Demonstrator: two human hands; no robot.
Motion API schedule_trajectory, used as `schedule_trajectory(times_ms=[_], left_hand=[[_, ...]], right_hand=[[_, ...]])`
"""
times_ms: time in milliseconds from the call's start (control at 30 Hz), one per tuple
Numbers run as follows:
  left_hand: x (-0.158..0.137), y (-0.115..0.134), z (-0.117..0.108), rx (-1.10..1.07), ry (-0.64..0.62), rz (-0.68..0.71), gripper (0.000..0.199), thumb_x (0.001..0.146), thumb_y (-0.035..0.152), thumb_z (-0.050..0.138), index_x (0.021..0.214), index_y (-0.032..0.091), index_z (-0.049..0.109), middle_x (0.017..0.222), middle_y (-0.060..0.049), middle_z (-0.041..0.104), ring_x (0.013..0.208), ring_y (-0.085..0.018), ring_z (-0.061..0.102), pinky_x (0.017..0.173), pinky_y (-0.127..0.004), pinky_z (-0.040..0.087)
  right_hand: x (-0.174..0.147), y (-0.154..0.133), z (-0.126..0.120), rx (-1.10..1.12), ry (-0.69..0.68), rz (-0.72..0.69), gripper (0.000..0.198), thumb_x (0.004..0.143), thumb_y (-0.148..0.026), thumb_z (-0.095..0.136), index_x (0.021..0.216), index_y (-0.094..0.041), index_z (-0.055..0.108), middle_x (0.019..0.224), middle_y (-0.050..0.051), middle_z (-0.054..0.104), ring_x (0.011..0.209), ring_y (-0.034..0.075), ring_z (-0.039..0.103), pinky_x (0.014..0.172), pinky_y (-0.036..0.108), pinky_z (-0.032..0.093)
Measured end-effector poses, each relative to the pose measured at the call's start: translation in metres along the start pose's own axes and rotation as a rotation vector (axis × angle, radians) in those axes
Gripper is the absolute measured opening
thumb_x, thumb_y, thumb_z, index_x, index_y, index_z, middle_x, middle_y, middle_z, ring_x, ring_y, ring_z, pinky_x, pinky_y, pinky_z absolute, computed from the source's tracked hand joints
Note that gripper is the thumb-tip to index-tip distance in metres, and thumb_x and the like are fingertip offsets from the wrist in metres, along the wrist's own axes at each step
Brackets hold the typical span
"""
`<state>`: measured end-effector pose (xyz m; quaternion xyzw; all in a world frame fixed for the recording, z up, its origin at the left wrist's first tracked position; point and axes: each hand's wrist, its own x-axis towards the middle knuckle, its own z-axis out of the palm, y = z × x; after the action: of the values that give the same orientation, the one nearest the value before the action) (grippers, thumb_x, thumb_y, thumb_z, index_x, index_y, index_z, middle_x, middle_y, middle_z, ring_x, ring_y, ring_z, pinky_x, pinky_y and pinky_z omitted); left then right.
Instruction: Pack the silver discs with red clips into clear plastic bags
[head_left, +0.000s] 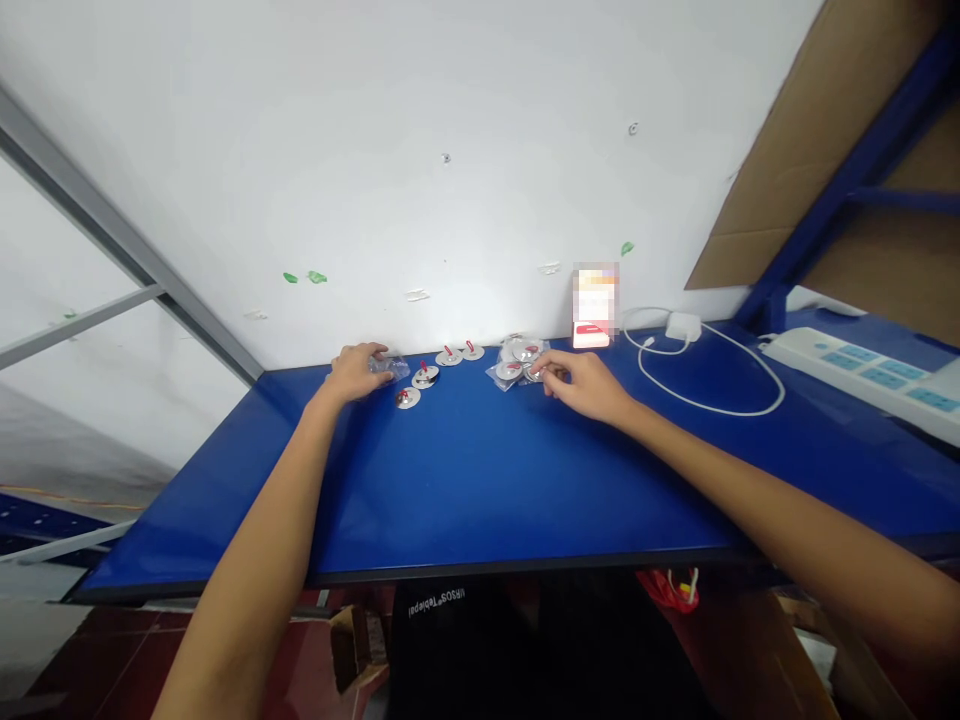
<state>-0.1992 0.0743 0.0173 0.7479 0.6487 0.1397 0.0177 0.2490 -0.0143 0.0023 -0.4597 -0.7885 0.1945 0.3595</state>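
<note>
Near the wall on the left, my left hand [354, 374] curves its thumb and fingers around a crumpled clear plastic bag [390, 368]. To the right of it, several round silvery metal hooks with red tips lie loose, among them a nearest hook [408, 399] and a hook close behind it [425, 377]. My right hand [585, 384] reaches into a pile of the same hooks in clear bags [510, 371]. Its thumb and index finger are pinched at a disc on the pile's right edge, partly hidden by the fingertips.
A lit phone [591, 335] leans against the white wall, its screen blurred. A white charger [683, 327] with a looped cable [739, 413] and a power strip [862, 368] lie on the right of the blue table [465, 490]. A metal frame [161, 290] rises at left.
</note>
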Motion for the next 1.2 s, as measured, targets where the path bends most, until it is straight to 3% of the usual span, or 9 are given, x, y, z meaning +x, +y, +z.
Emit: schedule_trajectory(times_ms=[200,367,467,567,700,867,933,1033,1200], left_hand=[[-0.003,0.005,-0.011,-0.178,0.19,0.063,0.021,0.091,0.041,0.065,0.096,0.024,0.076,0.112,-0.009,0.082,0.114,-0.031,0.074,0.108,-0.043,0.053],[-0.011,0.019,-0.022,-0.422,0.438,0.05,0.02,0.096,0.041,0.065,0.098,0.023,0.073,0.103,-0.005,0.084,0.111,-0.026,0.079,0.109,-0.039,0.054],[-0.014,0.031,-0.028,-0.605,0.505,0.015,0.022,0.098,0.043,0.066,0.102,0.021,0.069,0.105,-0.008,0.085,0.111,-0.026,0.08,0.106,-0.04,0.057],[-0.017,0.054,-0.029,-0.864,0.437,0.042,0.027,0.097,0.046,0.071,0.103,0.02,0.066,0.108,-0.013,0.085,0.112,-0.027,0.08,0.103,-0.041,0.06],[-0.028,0.103,-0.016,-1.092,0.236,0.123,0.029,0.093,0.045,0.079,0.101,0.019,0.069,0.107,-0.013,0.083,0.108,-0.027,0.079,0.089,-0.038,0.064],[-0.047,0.155,0.02,-1.152,0.168,0.127,0.03,0.088,0.046,0.087,0.097,0.018,0.078,0.088,-0.005,0.08,0.081,-0.02,0.075,0.076,-0.032,0.062],[-0.054,0.167,0.032,-1.161,0.159,0.124,0.034,0.085,0.048,0.09,0.096,0.017,0.08,0.085,-0.005,0.08,0.078,-0.02,0.075,0.076,-0.031,0.062],[-0.062,0.177,0.041,-1.198,0.105,0.129,0.038,0.083,0.051,0.092,0.095,0.017,0.081,0.084,-0.006,0.082,0.076,-0.02,0.076,0.075,-0.031,0.062],[-0.07,0.185,0.039,-1.178,0.06,0.165,0.033,0.083,0.047,0.094,0.089,0.018,0.081,0.085,-0.007,0.083,0.076,-0.02,0.077,0.073,-0.031,0.062]], right_hand=[[0.001,-0.001,0.0,0.004,0.005,-0.011,0.022,0.098,-0.022,0.055,0.103,-0.025,0.077,0.073,-0.002,0.078,0.064,0.02,0.071,0.071,0.033,0.05],[0.001,-0.001,0.0,0.005,-0.008,-0.009,0.024,0.099,-0.02,0.055,0.105,-0.025,0.078,0.072,-0.002,0.078,0.063,0.02,0.071,0.072,0.033,0.05],[0.001,-0.002,0.0,0.004,0.004,-0.03,0.023,0.099,-0.02,0.056,0.104,-0.026,0.078,0.072,-0.002,0.077,0.064,0.02,0.071,0.073,0.033,0.05],[0.001,-0.003,0.0,0.002,0.011,-0.036,0.022,0.1,-0.02,0.056,0.104,-0.026,0.077,0.072,-0.002,0.077,0.065,0.02,0.071,0.073,0.033,0.05],[-0.001,-0.007,0.0,0.028,0.024,-0.034,0.021,0.101,-0.02,0.058,0.107,-0.025,0.078,0.074,-0.001,0.078,0.067,0.02,0.072,0.073,0.034,0.052],[-0.003,-0.019,0.006,0.274,0.069,-0.024,0.024,0.1,-0.038,0.073,0.12,-0.026,0.074,0.11,0.008,0.083,0.094,0.025,0.079,0.09,0.042,0.063],[-0.004,-0.023,0.012,0.376,0.044,0.005,0.037,0.096,-0.045,0.079,0.126,-0.025,0.072,0.121,0.01,0.081,0.101,0.026,0.079,0.096,0.045,0.064],[-0.003,-0.025,0.021,0.524,-0.031,0.059,0.043,0.094,-0.048,0.082,0.129,-0.024,0.071,0.113,0.009,0.082,0.099,0.026,0.08,0.1,0.049,0.065],[-0.001,-0.02,0.025,0.655,-0.052,0.097,0.033,0.093,-0.049,0.083,0.113,-0.023,0.079,0.1,0.007,0.083,0.089,0.024,0.08,0.086,0.044,0.067]])
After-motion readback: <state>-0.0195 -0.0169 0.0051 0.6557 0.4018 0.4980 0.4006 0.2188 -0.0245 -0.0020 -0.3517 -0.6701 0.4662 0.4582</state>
